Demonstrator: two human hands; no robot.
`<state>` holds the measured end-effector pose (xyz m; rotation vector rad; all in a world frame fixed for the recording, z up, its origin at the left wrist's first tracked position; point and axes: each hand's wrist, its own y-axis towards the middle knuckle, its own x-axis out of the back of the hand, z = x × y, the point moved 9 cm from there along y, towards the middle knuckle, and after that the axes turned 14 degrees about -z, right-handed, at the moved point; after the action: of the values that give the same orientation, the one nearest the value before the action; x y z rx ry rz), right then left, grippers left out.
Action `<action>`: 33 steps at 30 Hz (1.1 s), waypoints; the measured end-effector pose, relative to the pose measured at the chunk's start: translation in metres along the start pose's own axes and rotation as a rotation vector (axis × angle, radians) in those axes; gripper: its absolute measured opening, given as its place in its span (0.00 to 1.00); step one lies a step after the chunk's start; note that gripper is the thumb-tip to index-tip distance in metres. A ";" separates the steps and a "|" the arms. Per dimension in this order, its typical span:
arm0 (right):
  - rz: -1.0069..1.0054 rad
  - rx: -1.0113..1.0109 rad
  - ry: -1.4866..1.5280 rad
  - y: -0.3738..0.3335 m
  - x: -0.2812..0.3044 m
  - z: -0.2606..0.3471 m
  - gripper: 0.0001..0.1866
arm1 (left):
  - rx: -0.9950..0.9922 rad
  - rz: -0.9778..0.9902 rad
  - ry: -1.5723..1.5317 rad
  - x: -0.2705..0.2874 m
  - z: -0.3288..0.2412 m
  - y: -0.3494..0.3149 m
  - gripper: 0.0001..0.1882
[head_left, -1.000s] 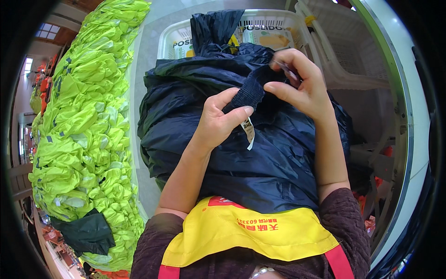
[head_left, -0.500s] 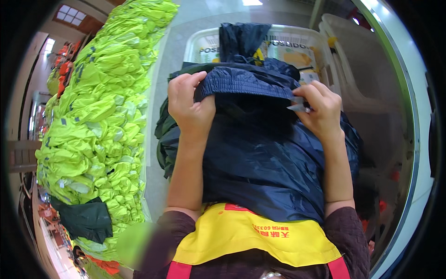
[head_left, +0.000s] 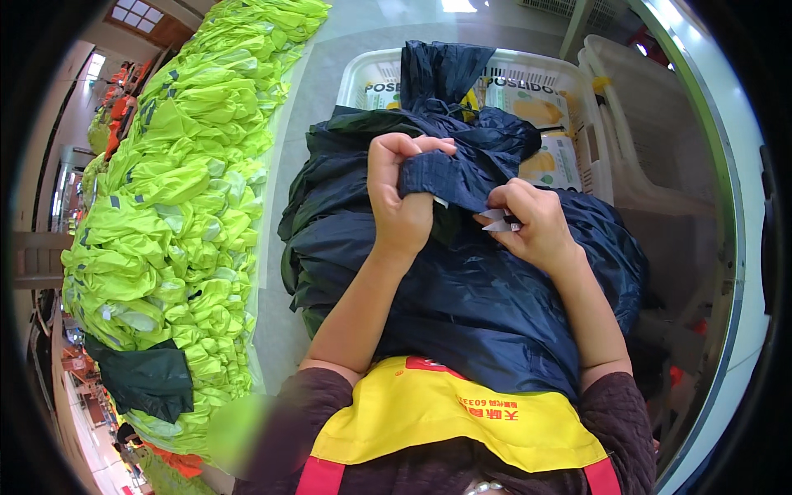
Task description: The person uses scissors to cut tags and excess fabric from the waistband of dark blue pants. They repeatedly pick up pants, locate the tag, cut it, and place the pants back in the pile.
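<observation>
A dark navy garment [head_left: 429, 305] of thin, shiny fabric lies bunched over my lap. Its gathered elastic waistband [head_left: 425, 172] is gripped by my left hand [head_left: 400, 206], with the fingers curled round one end. My right hand [head_left: 536, 223] is closed, with the grey blades of small thread snips [head_left: 497, 221] poking out toward the left. The fingertips of that hand are close to the band; whether they pinch the cloth too, I cannot tell. A small white label shows just below the band, beside my left hand.
Past the garment stands a white plastic basket [head_left: 363, 68] holding printed packages [head_left: 528, 106]; dark cloth [head_left: 441, 70] hangs over its edge. A long heap of neon-yellow garments [head_left: 177, 223] runs along the left, with a dark green piece [head_left: 148, 379] on it. White bins [head_left: 635, 107] stand at the right.
My hands have come closer together. The waistband, stretched wide between them before, is now slack and bunched at my left hand, which moved right; my right hand moved left and nearer.
</observation>
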<state>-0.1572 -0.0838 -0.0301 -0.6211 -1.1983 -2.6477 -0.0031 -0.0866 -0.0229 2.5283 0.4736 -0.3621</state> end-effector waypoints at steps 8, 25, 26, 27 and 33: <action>-0.201 0.079 0.163 0.033 0.017 0.047 0.20 | 0.049 0.045 0.050 -0.008 0.002 -0.006 0.15; 0.064 -0.509 0.269 -0.003 0.037 -0.058 0.32 | 0.285 -0.394 -0.248 0.049 0.021 -0.004 0.12; 0.076 -0.312 0.129 0.000 0.028 -0.040 0.32 | 0.284 -0.429 -0.290 0.055 0.021 -0.005 0.12; 0.094 -0.286 0.019 -0.003 0.019 -0.034 0.32 | 0.313 -0.423 -0.328 0.060 0.021 -0.006 0.12; 0.176 -0.180 -0.496 -0.010 0.013 -0.049 0.22 | 0.383 -0.595 -0.375 0.137 0.008 -0.024 0.15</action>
<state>-0.1871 -0.1140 -0.0600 -1.4084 -0.9496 -2.5431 0.1093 -0.0372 -0.0879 2.5281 1.0834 -1.2227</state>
